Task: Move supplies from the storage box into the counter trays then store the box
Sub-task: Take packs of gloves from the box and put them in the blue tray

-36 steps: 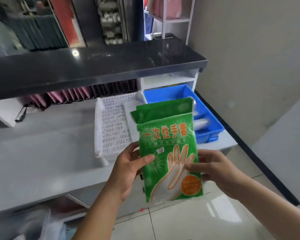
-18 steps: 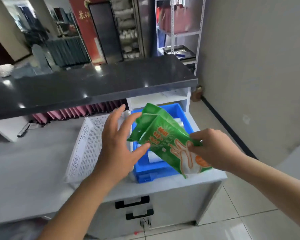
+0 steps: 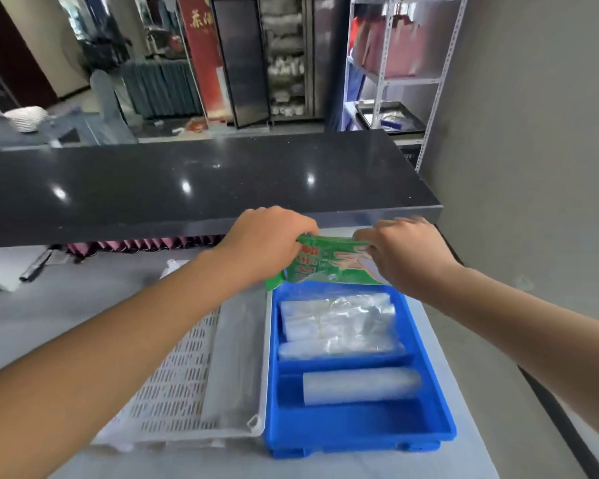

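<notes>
both hands now on the green glove packet (image 3: 329, 262) — left hand (image 3: 267, 242) pinches its left end, right hand (image 3: 403, 252) grips the right end. half a second ago the left was spread and off it. packet has gone from tilted up over the blue tray (image 3: 357, 432) to lying low at the tray's far end, under the black counter ledge (image 3: 194, 181). clear bag rolls (image 3: 336, 321) in the tray, white perforated tray (image 3: 184, 371) touching its left side.

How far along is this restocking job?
Done: clear plastic packs and a roll already lie in the blue tray. In hand: both hands, left and right, grip green glove packets over its far end. Left: releasing them. The storage box isn't visible.
</notes>
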### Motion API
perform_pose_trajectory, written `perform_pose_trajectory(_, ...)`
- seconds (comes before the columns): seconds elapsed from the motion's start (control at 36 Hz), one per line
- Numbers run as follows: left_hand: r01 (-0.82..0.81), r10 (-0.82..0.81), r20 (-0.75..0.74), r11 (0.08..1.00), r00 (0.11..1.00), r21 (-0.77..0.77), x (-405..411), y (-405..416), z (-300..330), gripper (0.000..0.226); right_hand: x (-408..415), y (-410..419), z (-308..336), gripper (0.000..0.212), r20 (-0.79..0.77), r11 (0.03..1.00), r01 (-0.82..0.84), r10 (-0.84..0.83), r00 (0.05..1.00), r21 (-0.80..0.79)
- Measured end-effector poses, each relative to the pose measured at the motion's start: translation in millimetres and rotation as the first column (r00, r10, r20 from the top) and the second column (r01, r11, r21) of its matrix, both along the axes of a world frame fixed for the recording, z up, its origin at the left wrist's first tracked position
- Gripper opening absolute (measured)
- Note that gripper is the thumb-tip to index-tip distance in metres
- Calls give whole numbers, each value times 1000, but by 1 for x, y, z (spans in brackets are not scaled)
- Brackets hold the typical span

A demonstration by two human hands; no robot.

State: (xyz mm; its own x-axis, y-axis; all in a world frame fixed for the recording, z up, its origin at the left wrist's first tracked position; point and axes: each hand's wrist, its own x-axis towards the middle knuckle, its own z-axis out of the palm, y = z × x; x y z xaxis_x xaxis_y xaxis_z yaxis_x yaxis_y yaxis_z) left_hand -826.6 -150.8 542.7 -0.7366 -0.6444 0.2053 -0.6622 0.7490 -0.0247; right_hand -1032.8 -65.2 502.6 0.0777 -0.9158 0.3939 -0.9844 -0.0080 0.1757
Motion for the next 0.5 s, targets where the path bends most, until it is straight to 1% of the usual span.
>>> perform_pose_trajectory(0.11, -9, 8, -17, 1000, 1000, -25, -11, -31, -33, 40, -12, -31, -30, 32, 44, 1000, 1, -2, 999, 25)
perform_pose_trajectory(0.19, 7, -8, -29, 1000, 1000, -19, -19, -49, -62, 36, -20, -45, -58, 38, 22, 999, 14, -15, 1000, 34)
perform_pose_trajectory(0.33, 63, -60, -120, 998, 991, 21, -30, -65, -107, 35, -32, -55, -92, 44, 17, 995, 60, -61, 998, 83)
perform_pose_trajectory(0.39, 43, -42, -92, 999, 995, 1, -34, -71, -124, 39, -37, -59, -102, 45, 31, 994, 52, -56, 998, 98)
perform_pose_trajectory(0.5, 18, -8, -108, 996, 994, 89, -41, -80, -143, 37, -40, -68, -116, 45, 43, 986, 46, -53, 998, 163)
